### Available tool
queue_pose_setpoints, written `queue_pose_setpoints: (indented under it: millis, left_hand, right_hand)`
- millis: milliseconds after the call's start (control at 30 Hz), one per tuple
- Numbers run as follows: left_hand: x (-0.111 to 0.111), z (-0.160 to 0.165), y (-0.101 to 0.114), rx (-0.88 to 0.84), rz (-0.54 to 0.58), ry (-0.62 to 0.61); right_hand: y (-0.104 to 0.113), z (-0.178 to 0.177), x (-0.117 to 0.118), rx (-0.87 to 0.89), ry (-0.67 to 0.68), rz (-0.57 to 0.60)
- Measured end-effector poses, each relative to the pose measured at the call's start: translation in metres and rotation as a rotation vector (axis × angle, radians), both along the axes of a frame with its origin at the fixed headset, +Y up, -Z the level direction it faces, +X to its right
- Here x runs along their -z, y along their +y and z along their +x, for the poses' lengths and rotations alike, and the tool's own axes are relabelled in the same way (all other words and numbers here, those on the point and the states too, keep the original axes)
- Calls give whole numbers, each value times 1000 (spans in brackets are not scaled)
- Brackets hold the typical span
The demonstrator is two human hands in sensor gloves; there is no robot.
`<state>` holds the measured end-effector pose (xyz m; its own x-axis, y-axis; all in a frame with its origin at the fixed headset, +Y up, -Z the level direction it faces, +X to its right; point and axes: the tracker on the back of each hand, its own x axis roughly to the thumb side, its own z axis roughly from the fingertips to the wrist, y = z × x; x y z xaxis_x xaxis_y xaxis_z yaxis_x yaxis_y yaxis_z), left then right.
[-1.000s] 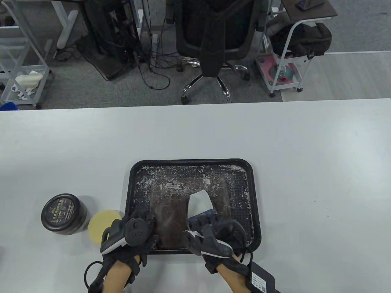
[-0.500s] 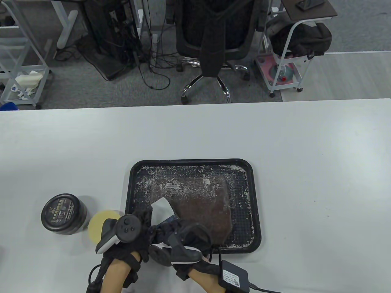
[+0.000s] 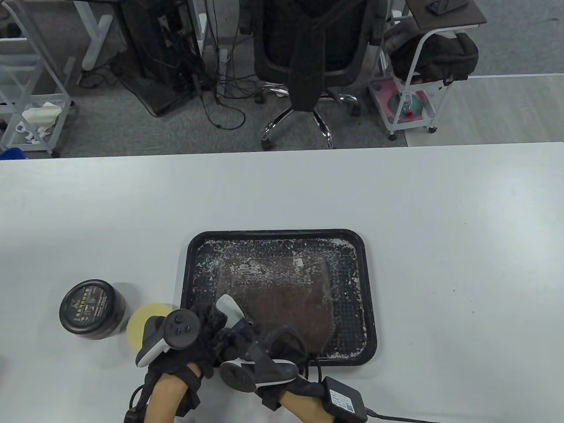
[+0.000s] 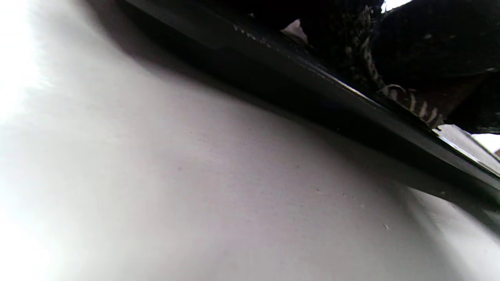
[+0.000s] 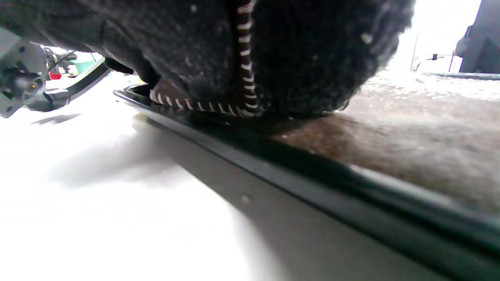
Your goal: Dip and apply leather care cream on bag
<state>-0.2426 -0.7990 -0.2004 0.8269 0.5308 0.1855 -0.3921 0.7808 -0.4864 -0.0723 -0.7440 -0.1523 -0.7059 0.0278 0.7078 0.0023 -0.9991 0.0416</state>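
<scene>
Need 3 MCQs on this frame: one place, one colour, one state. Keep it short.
1. Where does the brown leather bag lie?
A. in the black tray
B. on the chair
C. on the jar

2. What colour is the round sponge beside the dark cream jar?
A. red
B. yellow
C. blue

3. The white cloth is:
A. folded by the jar
B. hanging off the table
C. under the right hand on the bag's near-left part

Key: 1 A, bag sits inside the tray rim; 2 B, pale yellow disc; 3 C, cloth pokes out past the fingers.

White table (image 3: 396,211) — tray (image 3: 369,282), jar (image 3: 90,309), sponge (image 3: 143,318)
</scene>
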Motion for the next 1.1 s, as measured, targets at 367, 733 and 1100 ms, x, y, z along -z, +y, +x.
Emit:
queue_pose_setpoints:
  millis: [367,733,1100]
  left_hand:
    - [-1,-1,0,-1,1,6]
    - [1,-2,2,15,-21,16]
    - [7,0,8,32,-47,61]
  right_hand:
    - [-3,45,8,0,-43,-127]
    - [-5,115,11,-25,-99,-161]
    - [-3,174,4,6,-103,-142]
